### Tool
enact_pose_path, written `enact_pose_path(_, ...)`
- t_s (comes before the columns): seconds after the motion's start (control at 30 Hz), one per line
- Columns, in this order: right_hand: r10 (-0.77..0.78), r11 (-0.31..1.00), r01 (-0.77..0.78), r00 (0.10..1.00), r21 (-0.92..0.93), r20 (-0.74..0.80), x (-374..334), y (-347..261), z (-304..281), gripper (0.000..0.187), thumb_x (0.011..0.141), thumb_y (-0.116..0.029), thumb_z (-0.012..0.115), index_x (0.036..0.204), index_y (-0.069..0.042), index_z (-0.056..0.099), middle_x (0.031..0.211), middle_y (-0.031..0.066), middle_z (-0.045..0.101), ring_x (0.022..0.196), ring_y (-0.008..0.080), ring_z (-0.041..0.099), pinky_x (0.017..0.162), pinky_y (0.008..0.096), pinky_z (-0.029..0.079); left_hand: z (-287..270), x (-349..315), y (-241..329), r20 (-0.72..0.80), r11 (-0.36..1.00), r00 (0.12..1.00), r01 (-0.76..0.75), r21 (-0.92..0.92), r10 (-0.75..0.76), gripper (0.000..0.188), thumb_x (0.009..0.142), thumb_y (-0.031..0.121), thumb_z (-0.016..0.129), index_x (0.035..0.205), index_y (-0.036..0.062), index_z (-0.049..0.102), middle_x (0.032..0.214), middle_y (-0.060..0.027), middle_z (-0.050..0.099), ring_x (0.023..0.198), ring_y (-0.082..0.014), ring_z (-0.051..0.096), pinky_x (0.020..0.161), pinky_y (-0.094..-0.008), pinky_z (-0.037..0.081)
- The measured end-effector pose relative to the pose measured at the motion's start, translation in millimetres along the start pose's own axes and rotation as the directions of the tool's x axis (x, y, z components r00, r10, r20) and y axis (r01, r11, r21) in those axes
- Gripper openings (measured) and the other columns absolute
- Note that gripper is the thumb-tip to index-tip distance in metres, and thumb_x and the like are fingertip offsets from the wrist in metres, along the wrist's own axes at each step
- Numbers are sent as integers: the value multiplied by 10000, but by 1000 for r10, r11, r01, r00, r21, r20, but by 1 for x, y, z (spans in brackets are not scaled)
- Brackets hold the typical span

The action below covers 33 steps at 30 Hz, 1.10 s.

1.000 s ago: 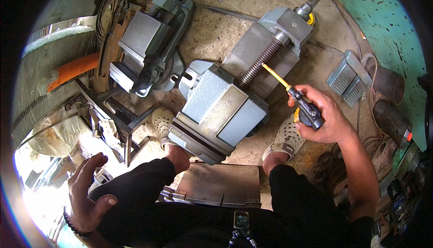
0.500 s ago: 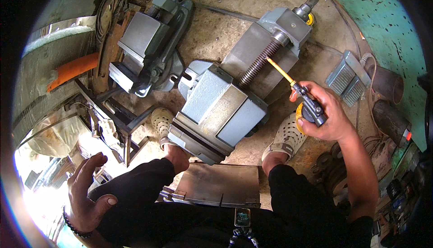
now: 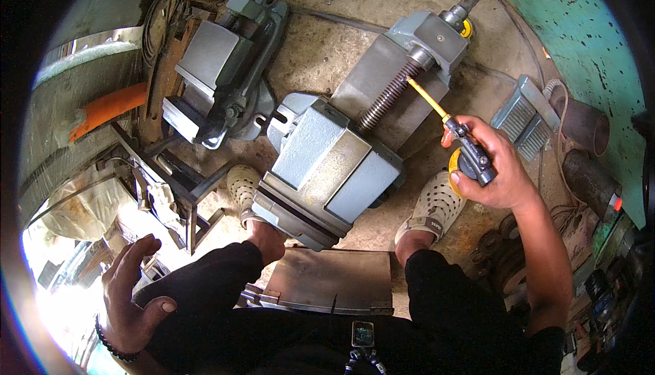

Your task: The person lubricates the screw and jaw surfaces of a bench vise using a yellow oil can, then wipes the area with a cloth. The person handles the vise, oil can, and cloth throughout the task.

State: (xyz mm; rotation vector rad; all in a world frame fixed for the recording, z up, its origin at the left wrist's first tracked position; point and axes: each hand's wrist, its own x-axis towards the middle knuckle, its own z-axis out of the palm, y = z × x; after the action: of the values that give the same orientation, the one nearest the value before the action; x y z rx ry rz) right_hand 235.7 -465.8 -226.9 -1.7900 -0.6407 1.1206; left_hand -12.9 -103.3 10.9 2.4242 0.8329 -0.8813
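Note:
My right hand (image 3: 508,170) is wrapped round a pump oil can (image 3: 471,157) with a black top, a yellow body and a long thin yellow spout. The spout's tip is over the far part of a threaded screw (image 3: 392,99) on a large grey-blue machine vise (image 3: 341,157); I cannot tell whether they touch. This vise stands on the floor between my feet, with its jaws toward me. At the lower left, my left hand (image 3: 129,293) hangs over my left thigh, thumb and fingers apart, holding nothing.
A second grey vise (image 3: 211,54) stands at the far left beside a dark metal frame (image 3: 187,201). To the right are a grey foot pedal (image 3: 525,119) and dark pipe pieces (image 3: 583,126). A metal plate (image 3: 327,279) lies between my legs. A green panel (image 3: 580,41) borders the right.
My right hand has moved the oil can slightly away from me, and the spout's tip is farther along the screw. My left hand has stayed in place. The view has shifted a little.

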Motion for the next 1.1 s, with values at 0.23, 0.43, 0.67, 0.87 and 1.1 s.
enact_pose_path(0.23, -7, 1000, 7, 999, -1, -35, 3, 1, -2, 578, 714, -122, 664, 1249, 23, 501, 1090, 111, 605, 1008, 178, 580, 950, 318, 450, 0, 0, -3, -9, 999, 999, -37, -9, 37, 982, 748, 669, 718, 1326, -97, 507, 1172, -272, 647, 1132, -389, 629, 972, -466, 480)
enact_pose_path(0.43, -191, 981, 189, 976, -33, -101, 6, 9, -2, 568, 723, -94, 702, 1245, 12, 506, 1008, 51, 634, 765, 73, 542, 730, 246, 488, 0, 0, -5, -9, 999, 999, -50, -5, 50, 987, 745, 666, 722, 1328, -100, 501, 1172, -272, 646, 1131, -390, 630, 973, -468, 479)
enact_pose_path(0.67, -165, 983, 156, 983, -100, -83, 5, 12, -7, 584, 718, -87, 700, 1256, 14, 497, 1014, 53, 636, 749, 79, 544, 713, 244, 487, 0, -1, -7, -2, 998, 998, -56, 13, 56, 981, 748, 662, 721, 1330, -96, 503, 1174, -273, 646, 1134, -388, 630, 973, -469, 480)
enact_pose_path(0.87, -176, 980, 166, 980, -111, -95, 8, 8, -8, 572, 711, -99, 709, 1236, 7, 508, 991, 53, 638, 746, 93, 556, 707, 259, 490, -1, -1, -7, 6, 999, 999, -49, 1, 49, 974, 749, 653, 726, 1332, -94, 501, 1175, -272, 646, 1134, -389, 630, 974, -471, 479)
enact_pose_path(1.1, -71, 995, 67, 996, -68, -60, 7, 5, -9, 545, 701, -100, 669, 1214, 5, 520, 1031, 59, 612, 839, 101, 570, 785, 260, 483, -1, -1, -9, 2, 998, 998, -55, -10, 55, 974, 753, 652, 723, 1334, -97, 498, 1176, -280, 642, 1134, -393, 628, 976, -472, 479)
